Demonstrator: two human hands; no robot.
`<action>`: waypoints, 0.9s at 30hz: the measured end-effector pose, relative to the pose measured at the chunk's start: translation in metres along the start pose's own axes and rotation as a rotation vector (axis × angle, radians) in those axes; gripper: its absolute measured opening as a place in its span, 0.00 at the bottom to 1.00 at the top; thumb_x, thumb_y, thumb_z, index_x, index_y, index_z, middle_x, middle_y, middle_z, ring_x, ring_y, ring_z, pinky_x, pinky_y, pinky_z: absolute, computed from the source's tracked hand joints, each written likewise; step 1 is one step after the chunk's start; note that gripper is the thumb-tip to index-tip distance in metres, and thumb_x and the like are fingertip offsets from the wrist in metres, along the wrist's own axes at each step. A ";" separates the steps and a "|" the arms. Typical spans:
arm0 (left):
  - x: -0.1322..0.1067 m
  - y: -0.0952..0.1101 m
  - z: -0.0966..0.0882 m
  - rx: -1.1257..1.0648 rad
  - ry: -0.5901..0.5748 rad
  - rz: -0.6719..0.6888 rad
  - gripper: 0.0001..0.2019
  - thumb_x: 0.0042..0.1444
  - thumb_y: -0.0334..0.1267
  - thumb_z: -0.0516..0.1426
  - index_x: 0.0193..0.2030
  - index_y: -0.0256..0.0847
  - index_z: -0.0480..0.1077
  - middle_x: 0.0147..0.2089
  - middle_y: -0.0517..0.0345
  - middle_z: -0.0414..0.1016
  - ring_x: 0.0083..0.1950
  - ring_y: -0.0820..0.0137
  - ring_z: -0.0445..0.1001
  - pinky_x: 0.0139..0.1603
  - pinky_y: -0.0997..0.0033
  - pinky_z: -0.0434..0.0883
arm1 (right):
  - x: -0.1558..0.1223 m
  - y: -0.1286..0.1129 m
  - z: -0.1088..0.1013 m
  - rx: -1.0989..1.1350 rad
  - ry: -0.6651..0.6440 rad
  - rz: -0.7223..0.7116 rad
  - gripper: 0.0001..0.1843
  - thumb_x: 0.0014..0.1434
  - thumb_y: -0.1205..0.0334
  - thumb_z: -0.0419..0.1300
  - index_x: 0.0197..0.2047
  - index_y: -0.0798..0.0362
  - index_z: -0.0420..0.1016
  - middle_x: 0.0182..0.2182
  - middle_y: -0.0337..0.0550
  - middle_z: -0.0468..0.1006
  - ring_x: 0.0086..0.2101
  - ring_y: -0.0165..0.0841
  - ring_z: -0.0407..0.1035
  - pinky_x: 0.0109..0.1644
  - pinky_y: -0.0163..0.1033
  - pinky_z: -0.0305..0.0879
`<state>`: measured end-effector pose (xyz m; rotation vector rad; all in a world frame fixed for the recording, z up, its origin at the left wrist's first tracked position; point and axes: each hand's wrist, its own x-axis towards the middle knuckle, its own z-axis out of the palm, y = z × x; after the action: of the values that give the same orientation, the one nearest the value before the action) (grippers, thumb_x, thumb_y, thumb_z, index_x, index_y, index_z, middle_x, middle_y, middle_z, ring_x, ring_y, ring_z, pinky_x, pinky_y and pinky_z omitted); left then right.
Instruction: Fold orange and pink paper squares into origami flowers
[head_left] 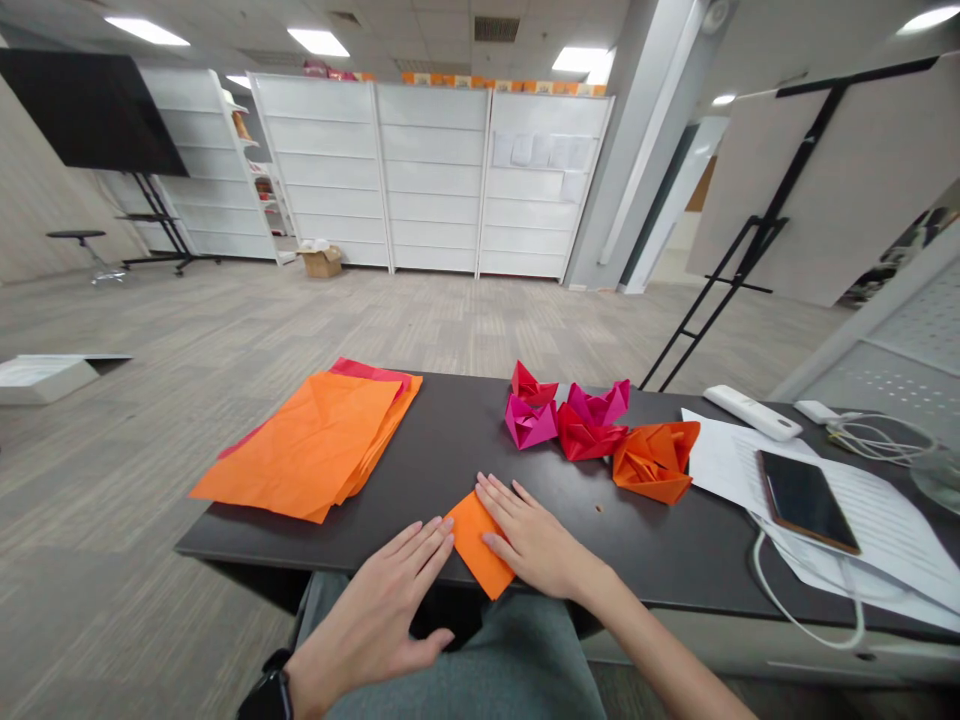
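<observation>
A small orange folded paper (478,545) lies flat at the near edge of the dark worktop (450,450), pressed between the open left hand (382,610) and open right hand (529,540).

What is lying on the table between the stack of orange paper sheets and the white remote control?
In the head view, five folded paper figures lie between the orange sheets and the remote control: two red, two pink, one orange. Around them the dark table is bare.

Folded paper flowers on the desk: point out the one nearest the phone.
The orange folded paper flower, rightmost of the cluster, beside the white sheets under the black phone; the others are pink or red.
</observation>
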<state>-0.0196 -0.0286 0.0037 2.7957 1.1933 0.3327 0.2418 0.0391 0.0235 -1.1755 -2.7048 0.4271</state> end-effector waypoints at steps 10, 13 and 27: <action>0.003 -0.004 -0.005 0.073 0.057 -0.023 0.37 0.55 0.39 0.61 0.71 0.42 0.55 0.73 0.51 0.54 0.72 0.58 0.56 0.71 0.53 0.60 | -0.028 0.007 -0.001 0.003 -0.054 0.031 0.33 0.72 0.51 0.45 0.74 0.48 0.37 0.72 0.44 0.43 0.70 0.39 0.40 0.72 0.59 0.35; 0.002 -0.005 -0.007 0.083 0.047 -0.029 0.35 0.58 0.42 0.60 0.71 0.44 0.55 0.73 0.52 0.56 0.71 0.58 0.59 0.70 0.52 0.60 | -0.030 0.012 -0.005 0.023 -0.062 0.056 0.34 0.71 0.48 0.45 0.74 0.46 0.39 0.72 0.41 0.44 0.70 0.39 0.41 0.72 0.60 0.33; 0.028 0.036 0.000 -0.057 0.157 -0.057 0.27 0.55 0.43 0.64 0.61 0.38 0.67 0.62 0.46 0.72 0.62 0.55 0.71 0.63 0.54 0.70 | -0.058 -0.004 -0.004 0.097 0.075 0.124 0.34 0.59 0.50 0.65 0.66 0.47 0.64 0.66 0.46 0.65 0.66 0.42 0.54 0.73 0.59 0.32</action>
<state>0.0247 -0.0330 0.0145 2.7240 1.2707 0.5810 0.2796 -0.0054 0.0263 -1.3095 -2.5268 0.5137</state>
